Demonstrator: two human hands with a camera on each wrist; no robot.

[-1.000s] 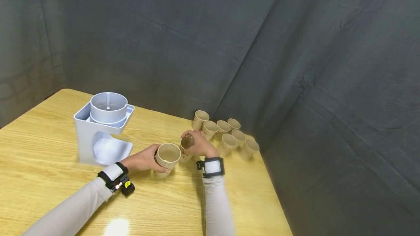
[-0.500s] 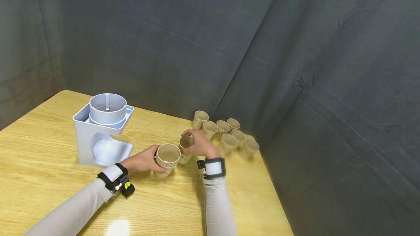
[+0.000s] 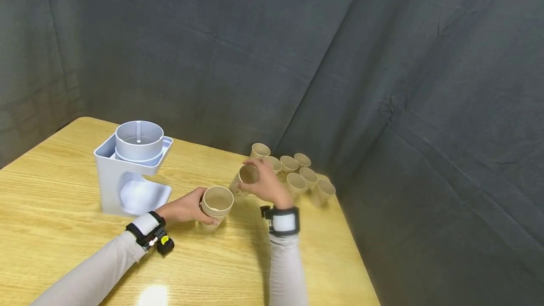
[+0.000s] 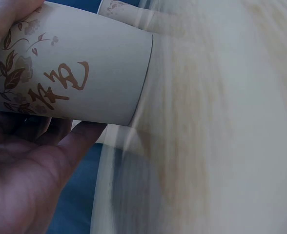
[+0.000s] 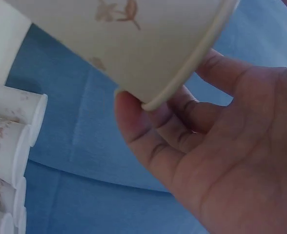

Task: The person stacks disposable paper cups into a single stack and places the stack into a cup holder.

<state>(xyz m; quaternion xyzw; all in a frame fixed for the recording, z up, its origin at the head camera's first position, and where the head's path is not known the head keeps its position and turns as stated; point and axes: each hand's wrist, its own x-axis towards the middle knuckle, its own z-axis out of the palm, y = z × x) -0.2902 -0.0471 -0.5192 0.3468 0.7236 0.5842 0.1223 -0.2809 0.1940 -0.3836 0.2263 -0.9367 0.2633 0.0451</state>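
My left hand (image 3: 187,206) grips a stack of nested paper cups (image 3: 217,204) low over the wooden table, mouths facing up. In the left wrist view the lowest cup (image 4: 80,68) shows brown flowers and lettering, with fingers and thumb round its sides. To the right of the stack, my right hand (image 3: 268,184) holds a single paper cup (image 3: 240,182) by its rim, tilted. The right wrist view shows that cup's rolled rim (image 5: 192,68) pinched by the fingertips (image 5: 130,105).
Several more paper cups (image 3: 296,182) stand upright in a group at the table's back right corner. A white dispenser-like stand (image 3: 111,178) with a round cup-shaped top (image 3: 140,141) is on the left. Dark cloth (image 3: 212,60) hangs behind the table (image 3: 204,268).
My right hand has lifted the single cup and moved it up and slightly right, tilting it. The left hand and its stack have barely moved.
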